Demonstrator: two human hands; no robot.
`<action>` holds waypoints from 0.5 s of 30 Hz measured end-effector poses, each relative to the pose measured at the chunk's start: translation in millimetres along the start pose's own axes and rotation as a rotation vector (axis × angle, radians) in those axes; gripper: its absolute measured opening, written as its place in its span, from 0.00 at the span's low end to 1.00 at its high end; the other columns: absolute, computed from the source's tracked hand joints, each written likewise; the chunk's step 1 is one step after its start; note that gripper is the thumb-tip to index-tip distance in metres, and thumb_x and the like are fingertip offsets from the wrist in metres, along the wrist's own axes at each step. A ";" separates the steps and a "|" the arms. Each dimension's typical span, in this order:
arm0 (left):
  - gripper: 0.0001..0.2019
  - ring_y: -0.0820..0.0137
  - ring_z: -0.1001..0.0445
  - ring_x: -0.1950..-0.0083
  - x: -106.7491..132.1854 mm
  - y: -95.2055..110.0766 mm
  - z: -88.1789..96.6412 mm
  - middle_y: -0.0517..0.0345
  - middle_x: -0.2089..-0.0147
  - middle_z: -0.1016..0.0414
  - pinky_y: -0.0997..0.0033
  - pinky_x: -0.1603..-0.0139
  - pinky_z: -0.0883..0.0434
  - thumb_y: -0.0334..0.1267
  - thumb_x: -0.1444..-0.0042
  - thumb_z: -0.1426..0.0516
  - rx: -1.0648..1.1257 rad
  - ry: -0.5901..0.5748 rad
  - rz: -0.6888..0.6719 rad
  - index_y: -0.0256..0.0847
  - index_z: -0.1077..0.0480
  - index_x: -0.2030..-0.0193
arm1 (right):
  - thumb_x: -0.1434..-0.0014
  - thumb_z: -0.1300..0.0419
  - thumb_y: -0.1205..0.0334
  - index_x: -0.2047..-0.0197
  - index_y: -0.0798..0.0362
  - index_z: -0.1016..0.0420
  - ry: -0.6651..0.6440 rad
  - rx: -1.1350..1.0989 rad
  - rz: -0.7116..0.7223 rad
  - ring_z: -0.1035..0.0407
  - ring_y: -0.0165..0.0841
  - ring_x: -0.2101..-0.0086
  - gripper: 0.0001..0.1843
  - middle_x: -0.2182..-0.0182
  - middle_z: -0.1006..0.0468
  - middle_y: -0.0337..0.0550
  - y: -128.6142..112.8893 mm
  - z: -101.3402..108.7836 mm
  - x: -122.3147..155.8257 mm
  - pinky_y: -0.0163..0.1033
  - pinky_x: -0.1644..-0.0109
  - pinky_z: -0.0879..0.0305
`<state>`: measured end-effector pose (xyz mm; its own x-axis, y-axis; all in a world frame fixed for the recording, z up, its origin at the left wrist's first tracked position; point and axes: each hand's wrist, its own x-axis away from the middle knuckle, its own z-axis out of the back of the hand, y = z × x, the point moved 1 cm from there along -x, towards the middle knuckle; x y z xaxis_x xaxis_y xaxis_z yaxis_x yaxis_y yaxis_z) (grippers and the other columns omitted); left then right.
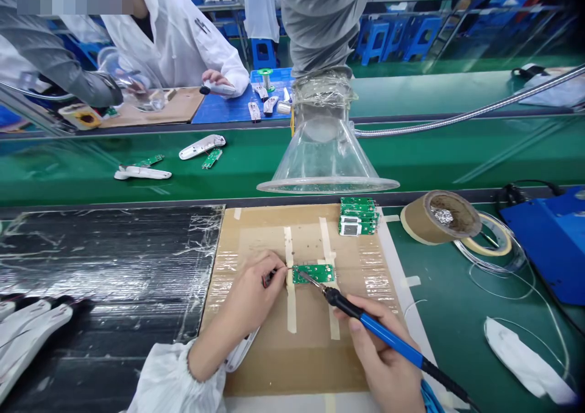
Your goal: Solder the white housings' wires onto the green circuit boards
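A small green circuit board [314,273] lies on a taped cardboard mat [274,346] in front of me. My left hand [250,294] is closed in a pinch on thin red and black wires [269,275], held to the board's left edge. My right hand [380,360] grips a blue-handled soldering iron [365,323]; its tip touches the board's left part. A white plastic shell [242,352] lies under my left wrist, mostly hidden.
A clear fume funnel [325,157] hangs over the mat's far edge. Stacked green boards [358,215], a tape roll [439,217], solder wire [498,261] and a blue station [553,236] sit right. White shells [27,334] lie left. A person in white works across the green belt [457,157].
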<state>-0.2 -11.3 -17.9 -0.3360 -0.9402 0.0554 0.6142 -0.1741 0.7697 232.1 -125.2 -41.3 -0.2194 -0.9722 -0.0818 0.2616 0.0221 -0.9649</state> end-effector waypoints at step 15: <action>0.14 0.60 0.27 0.56 -0.6 2.5 1.3 0.56 0.62 0.24 0.56 0.51 0.33 0.35 0.29 0.48 -0.007 0.001 -0.008 0.44 0.32 0.69 | 0.29 0.34 0.49 0.47 0.45 0.15 0.096 -0.016 -0.155 0.15 0.42 0.54 0.14 0.55 0.12 0.46 -8.4 -5.9 2.0 0.39 0.51 0.16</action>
<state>0.6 -10.8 -15.1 -0.3401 -0.9391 0.0490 0.6168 -0.1835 0.7654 223.9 -126.0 -34.9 -0.3446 -0.9377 0.0454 0.2028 -0.1216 -0.9716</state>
